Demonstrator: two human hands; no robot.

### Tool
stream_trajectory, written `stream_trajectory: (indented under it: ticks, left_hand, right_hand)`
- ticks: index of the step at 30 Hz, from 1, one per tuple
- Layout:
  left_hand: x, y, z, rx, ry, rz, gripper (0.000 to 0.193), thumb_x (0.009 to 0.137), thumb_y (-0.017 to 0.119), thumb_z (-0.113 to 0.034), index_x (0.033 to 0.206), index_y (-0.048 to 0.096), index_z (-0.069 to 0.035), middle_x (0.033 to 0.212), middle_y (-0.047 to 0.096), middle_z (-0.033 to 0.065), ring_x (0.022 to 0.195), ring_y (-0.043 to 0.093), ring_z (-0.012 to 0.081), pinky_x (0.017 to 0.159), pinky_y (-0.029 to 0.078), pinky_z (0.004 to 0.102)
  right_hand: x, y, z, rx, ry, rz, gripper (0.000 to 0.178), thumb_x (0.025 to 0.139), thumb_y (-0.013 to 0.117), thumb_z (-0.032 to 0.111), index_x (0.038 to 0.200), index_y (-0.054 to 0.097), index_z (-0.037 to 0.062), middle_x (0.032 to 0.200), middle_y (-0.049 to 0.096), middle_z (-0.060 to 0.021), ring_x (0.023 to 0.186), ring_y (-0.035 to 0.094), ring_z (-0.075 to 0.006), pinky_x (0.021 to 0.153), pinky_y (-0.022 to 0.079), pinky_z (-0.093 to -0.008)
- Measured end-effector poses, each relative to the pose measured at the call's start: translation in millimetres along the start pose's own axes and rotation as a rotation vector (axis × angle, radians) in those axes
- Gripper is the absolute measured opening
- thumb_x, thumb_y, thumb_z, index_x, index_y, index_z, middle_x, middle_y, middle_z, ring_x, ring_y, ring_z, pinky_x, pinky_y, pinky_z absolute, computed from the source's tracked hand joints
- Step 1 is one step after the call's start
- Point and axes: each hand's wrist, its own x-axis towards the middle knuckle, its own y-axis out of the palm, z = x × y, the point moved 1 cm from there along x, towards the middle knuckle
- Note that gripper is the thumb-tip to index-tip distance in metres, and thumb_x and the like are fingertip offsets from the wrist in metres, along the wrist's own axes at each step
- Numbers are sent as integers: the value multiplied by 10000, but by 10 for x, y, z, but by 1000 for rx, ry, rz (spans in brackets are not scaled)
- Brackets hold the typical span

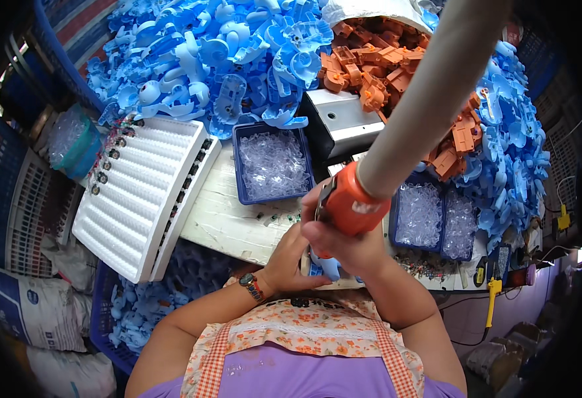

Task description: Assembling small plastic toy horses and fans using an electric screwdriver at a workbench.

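My right hand (357,251) is wrapped round an orange power screwdriver (356,211) held upright, with a thick beige tube (430,99) rising from its top. Under the tool, at the table's near edge, lies a small blue plastic part (327,266), mostly covered by my hands. My left hand (290,260), with a watch at the wrist, grips this part from the left side. The screwdriver's tip is hidden, so I cannot tell whether it touches the part.
Blue plastic shells (191,60) are heaped at the back. Orange parts (377,56) spill from a white sack. Trays of small clear pieces (274,166) (418,213) flank the tool. White foam trays (145,192) lean at the left, above a basket of blue parts (142,312).
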Motion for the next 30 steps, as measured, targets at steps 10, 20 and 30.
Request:
stream_trajectory:
  ticks: [10, 20, 30]
  left_hand:
    - [10, -1, -45, -4, 3, 21, 835, 663, 804, -401, 1312, 443, -21, 1282, 453, 217, 1179, 455, 397, 1005, 366, 447]
    - [2, -316, -530, 151, 162, -109, 615, 734, 767, -294, 1256, 534, -67, 1265, 446, 213, 1211, 440, 381, 1013, 357, 469]
    - [416, 511, -2459, -1546, -45, 1420, 440, 1028, 406, -307, 1247, 547, 48, 1258, 592, 146, 1159, 553, 200, 1022, 409, 335]
  right_hand:
    - [-89, -72, -121, -38, -205, 108, 337, 760, 775, 88, 1010, 556, 31, 821, 606, -74, 592, 562, -103, 520, 461, -225]
    - [115, -425, 388, -76, -381, -206, 408, 865, 671, 107, 1193, 462, -18, 947, 598, -134, 615, 616, -156, 545, 520, -264]
    - [204, -1136, 176, -318, -403, -448, 469, 907, 604, 69, 1322, 398, -4, 1149, 589, -125, 876, 651, -170, 764, 524, -290]
